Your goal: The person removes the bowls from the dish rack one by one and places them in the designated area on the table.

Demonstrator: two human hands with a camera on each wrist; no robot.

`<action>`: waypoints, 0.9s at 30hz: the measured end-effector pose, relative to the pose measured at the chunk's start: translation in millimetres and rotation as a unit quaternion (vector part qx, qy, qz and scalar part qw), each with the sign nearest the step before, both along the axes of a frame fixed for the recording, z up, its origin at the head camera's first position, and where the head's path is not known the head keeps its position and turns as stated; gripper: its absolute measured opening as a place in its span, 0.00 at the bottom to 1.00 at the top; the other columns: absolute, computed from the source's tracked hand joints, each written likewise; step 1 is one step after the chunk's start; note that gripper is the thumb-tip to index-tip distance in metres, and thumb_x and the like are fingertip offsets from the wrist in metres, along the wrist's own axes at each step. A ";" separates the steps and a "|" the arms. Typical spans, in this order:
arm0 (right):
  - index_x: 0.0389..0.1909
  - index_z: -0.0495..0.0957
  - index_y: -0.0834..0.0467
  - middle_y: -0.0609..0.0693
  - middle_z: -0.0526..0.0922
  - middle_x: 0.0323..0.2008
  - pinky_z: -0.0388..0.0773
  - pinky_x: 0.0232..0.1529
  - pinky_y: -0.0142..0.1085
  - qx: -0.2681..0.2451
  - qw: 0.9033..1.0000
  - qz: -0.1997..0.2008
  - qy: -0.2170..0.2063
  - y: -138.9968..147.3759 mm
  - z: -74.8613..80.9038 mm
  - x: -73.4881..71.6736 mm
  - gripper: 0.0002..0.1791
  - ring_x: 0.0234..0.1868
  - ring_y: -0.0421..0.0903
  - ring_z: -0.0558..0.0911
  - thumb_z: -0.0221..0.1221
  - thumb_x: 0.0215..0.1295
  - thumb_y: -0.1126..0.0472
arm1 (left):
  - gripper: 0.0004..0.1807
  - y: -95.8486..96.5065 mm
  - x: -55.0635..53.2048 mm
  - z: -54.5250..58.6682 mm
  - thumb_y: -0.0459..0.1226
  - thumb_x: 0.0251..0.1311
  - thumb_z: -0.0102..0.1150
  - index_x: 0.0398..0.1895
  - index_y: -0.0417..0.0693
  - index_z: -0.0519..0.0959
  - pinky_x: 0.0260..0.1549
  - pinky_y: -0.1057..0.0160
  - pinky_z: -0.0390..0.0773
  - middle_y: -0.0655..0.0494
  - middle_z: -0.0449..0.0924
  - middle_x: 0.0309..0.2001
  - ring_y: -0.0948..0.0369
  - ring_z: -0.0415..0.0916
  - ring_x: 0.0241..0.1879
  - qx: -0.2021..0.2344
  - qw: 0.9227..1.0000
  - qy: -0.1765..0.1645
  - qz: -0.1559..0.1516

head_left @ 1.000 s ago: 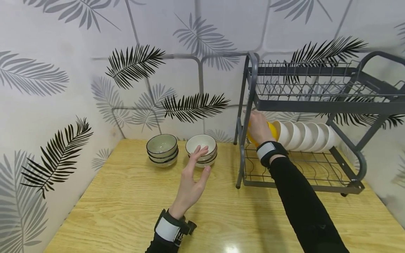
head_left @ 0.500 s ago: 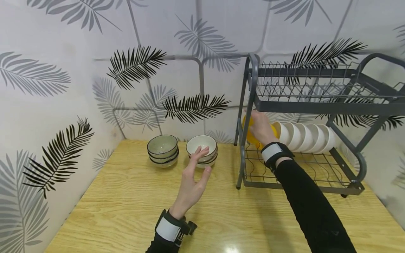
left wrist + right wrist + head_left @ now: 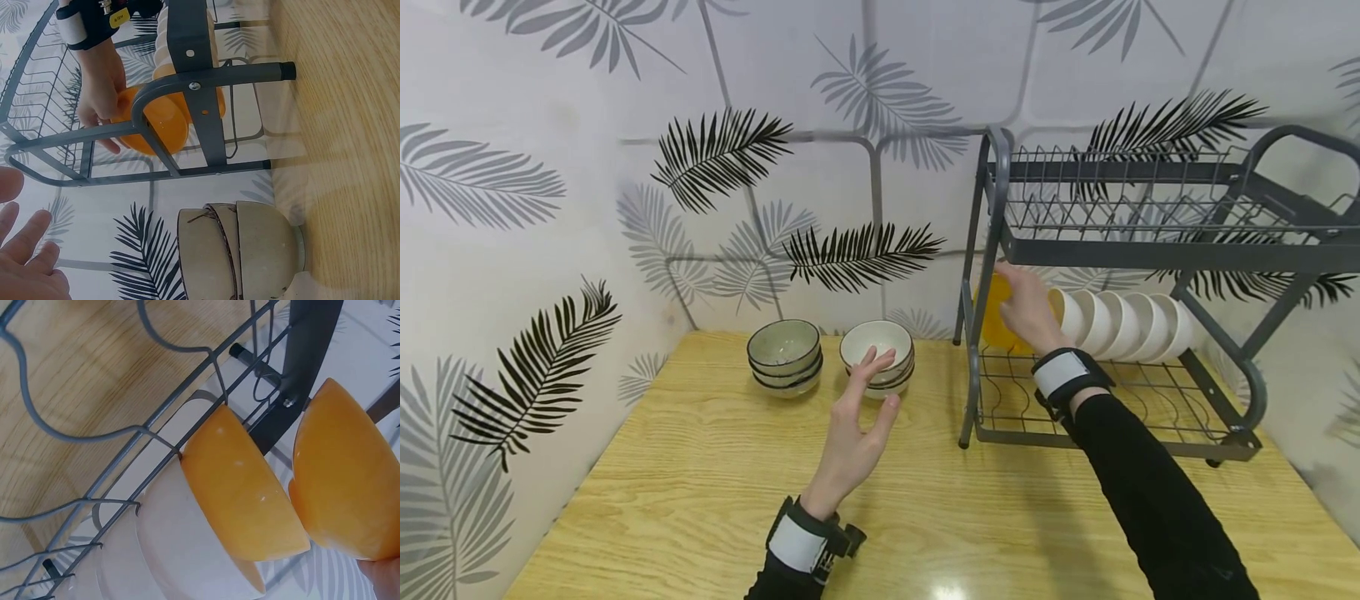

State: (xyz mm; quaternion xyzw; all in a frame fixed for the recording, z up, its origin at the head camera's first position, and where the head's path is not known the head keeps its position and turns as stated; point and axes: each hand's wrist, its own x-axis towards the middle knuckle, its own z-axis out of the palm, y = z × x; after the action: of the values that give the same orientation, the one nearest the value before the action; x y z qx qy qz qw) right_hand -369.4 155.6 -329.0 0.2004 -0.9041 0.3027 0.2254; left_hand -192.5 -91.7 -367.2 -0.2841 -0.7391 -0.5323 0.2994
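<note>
My right hand [image 3: 1030, 308] is inside the lower tier of the dish rack [image 3: 981, 400], its fingers at the upper rim of an orange bowl [image 3: 997, 321]. The inside of this bowl [image 3: 156, 128] faces the left wrist camera. In the right wrist view, the held orange bowl [image 3: 347, 475] stands tilted beside a second orange bowl [image 3: 244, 487]; only a little of the hand [image 3: 384, 578] shows at its rim. My left hand [image 3: 850, 437] hovers over the table with fingers spread, holding nothing. Behind its fingertips is a stack of pale bowls [image 3: 880, 337].
Several white bowls [image 3: 1123, 325] stand in a row along the lower tier. Above them runs the wire upper tier [image 3: 1150, 200]. Another stack of dark-rimmed bowls [image 3: 784, 354] sits at the back of the wooden table [image 3: 700, 483], against the patterned wall [image 3: 827, 183].
My right hand has shifted slightly right and toward me, uncovering more of the orange bowl at the rack's left end. My left hand stays where it was.
</note>
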 end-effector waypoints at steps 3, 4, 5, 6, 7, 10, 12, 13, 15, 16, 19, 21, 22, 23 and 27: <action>0.62 0.69 0.70 0.69 0.71 0.61 0.69 0.59 0.58 -0.007 1.000 -0.009 -0.020 2.0 0.3 4.0 0.35 0.55 0.65 0.73 0.46 0.48 0.86 | 0.23 0.2 -0.4 -0.4 0.18 0.58 0.53 0.59 0.28 0.68 0.63 0.34 0.56 0.33 0.70 0.61 0.43 0.55 0.68 -0.001 1.000 0.003 0.002; 0.63 0.68 0.70 0.69 0.70 0.61 0.74 0.54 0.56 -0.009 0.999 -0.013 -0.027 2.5 0.5 5.4 0.35 0.50 0.64 0.76 0.46 0.48 0.86 | 0.23 0.3 -0.5 -0.3 0.18 0.58 0.53 0.59 0.28 0.68 0.63 0.34 0.57 0.33 0.70 0.61 0.44 0.55 0.68 -0.002 1.000 0.004 0.003; 0.63 0.68 0.69 0.68 0.70 0.62 0.76 0.50 0.53 -0.011 0.999 -0.020 -0.032 3.2 0.8 6.7 0.35 0.46 0.63 0.76 0.46 0.49 0.85 | 0.23 0.4 -0.7 -0.4 0.18 0.58 0.53 0.59 0.28 0.68 0.63 0.34 0.57 0.33 0.70 0.61 0.44 0.55 0.68 -0.003 1.000 0.005 0.003; 0.64 0.68 0.68 0.68 0.70 0.62 0.78 0.42 0.50 -0.014 0.999 -0.026 -0.037 3.8 1.1 8.3 0.36 0.40 0.61 0.77 0.46 0.49 0.85 | 0.23 0.4 -1.0 -0.5 0.18 0.58 0.53 0.59 0.28 0.68 0.63 0.34 0.57 0.33 0.70 0.61 0.44 0.55 0.68 -0.003 1.000 0.005 0.003; 0.64 0.68 0.67 0.67 0.70 0.62 0.76 0.33 0.47 -0.018 0.999 -0.031 -0.039 4.3 1.5 9.8 0.36 0.33 0.60 0.76 0.46 0.49 0.85 | 0.23 0.4 -0.9 -0.5 0.18 0.58 0.53 0.59 0.28 0.68 0.63 0.34 0.57 0.33 0.70 0.61 0.44 0.55 0.68 -0.002 1.000 0.006 0.003; 0.64 0.69 0.65 0.66 0.72 0.61 0.66 0.21 0.39 -0.029 0.998 -0.041 -0.038 6.2 2.6 14.5 0.36 0.27 0.57 0.74 0.45 0.50 0.84 | 0.23 0.3 -0.8 -0.8 0.18 0.58 0.53 0.59 0.28 0.69 0.63 0.34 0.57 0.33 0.70 0.61 0.44 0.55 0.68 -0.001 1.000 0.006 0.002; 0.63 0.70 0.65 0.66 0.73 0.60 0.61 0.17 0.38 -0.040 0.998 -0.041 -0.026 8.3 3.3 17.8 0.36 0.23 0.58 0.72 0.44 0.49 0.84 | 0.23 0.5 -0.9 -1.2 0.18 0.58 0.53 0.59 0.28 0.69 0.63 0.35 0.57 0.34 0.70 0.61 0.44 0.55 0.68 0.001 1.000 0.005 0.001; 0.63 0.71 0.65 0.66 0.74 0.59 0.62 0.19 0.39 -0.046 0.998 -0.041 -0.018 9.6 3.9 19.4 0.36 0.26 0.59 0.73 0.43 0.49 0.84 | 0.23 0.6 -1.0 -1.1 0.18 0.58 0.53 0.59 0.28 0.68 0.63 0.35 0.56 0.34 0.70 0.61 0.45 0.55 0.68 0.001 1.000 0.005 0.001; 0.61 0.73 0.67 0.67 0.76 0.57 0.72 0.26 0.42 -0.056 0.998 -0.043 0.000 12.9 4.7 22.2 0.35 0.36 0.60 0.76 0.43 0.48 0.85 | 0.23 1.0 -0.9 -1.1 0.18 0.58 0.53 0.59 0.28 0.68 0.63 0.35 0.56 0.34 0.70 0.61 0.45 0.54 0.68 0.000 1.000 0.005 0.000; 0.60 0.73 0.68 0.68 0.76 0.56 0.76 0.30 0.46 -0.063 0.997 -0.044 0.006 14.7 5.2 23.9 0.34 0.38 0.62 0.77 0.43 0.48 0.85 | 0.23 1.2 -1.1 -1.1 0.18 0.58 0.53 0.59 0.29 0.68 0.63 0.35 0.56 0.34 0.70 0.61 0.45 0.54 0.68 0.000 1.000 0.006 0.000; 0.58 0.73 0.70 0.68 0.76 0.56 0.74 0.50 0.56 -0.082 0.996 -0.045 0.009 19.8 6.7 29.2 0.33 0.53 0.64 0.73 0.43 0.49 0.85 | 0.23 1.8 -0.9 -1.0 0.18 0.58 0.53 0.59 0.28 0.68 0.63 0.35 0.57 0.33 0.70 0.60 0.44 0.55 0.68 -0.001 1.000 0.008 0.000; 0.59 0.73 0.69 0.68 0.75 0.56 0.74 0.52 0.58 -0.095 0.995 -0.042 -0.002 22.6 7.7 34.1 0.34 0.56 0.64 0.72 0.42 0.49 0.85 | 0.23 1.8 -0.6 -1.1 0.18 0.57 0.53 0.58 0.27 0.68 0.63 0.34 0.57 0.33 0.71 0.60 0.43 0.55 0.67 -0.001 1.000 0.010 0.001; 0.60 0.73 0.69 0.68 0.75 0.57 0.74 0.52 0.58 -0.102 0.994 -0.038 -0.006 24.0 8.3 36.5 0.34 0.57 0.64 0.71 0.42 0.49 0.85 | 0.23 1.9 -0.7 -1.3 0.18 0.57 0.53 0.58 0.27 0.68 0.62 0.34 0.57 0.33 0.71 0.60 0.43 0.55 0.67 -0.002 1.000 0.010 0.002; 0.60 0.73 0.68 0.68 0.75 0.57 0.74 0.52 0.57 -0.110 0.993 -0.035 -0.010 25.3 8.8 38.8 0.34 0.57 0.64 0.71 0.42 0.49 0.85 | 0.23 1.8 -0.9 -1.7 0.18 0.57 0.53 0.58 0.27 0.69 0.62 0.34 0.57 0.33 0.71 0.60 0.43 0.55 0.67 -0.001 1.000 0.011 0.002; 0.60 0.73 0.68 0.67 0.76 0.56 0.73 0.55 0.58 -0.145 0.989 -0.031 -0.022 30.0 12.7 47.8 0.36 0.58 0.62 0.72 0.41 0.47 0.86 | 0.24 0.1 -8.5 -12.6 0.20 0.60 0.53 0.61 0.32 0.68 0.64 0.37 0.56 0.40 0.70 0.63 0.48 0.54 0.69 -0.005 1.000 0.008 0.000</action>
State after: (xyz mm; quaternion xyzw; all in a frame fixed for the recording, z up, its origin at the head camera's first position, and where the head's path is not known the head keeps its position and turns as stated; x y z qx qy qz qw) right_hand -321.6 185.6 -316.3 0.1305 -0.8612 0.4277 0.2415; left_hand -201.0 -91.6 -379.8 -0.2894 -0.7393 -0.5266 0.3039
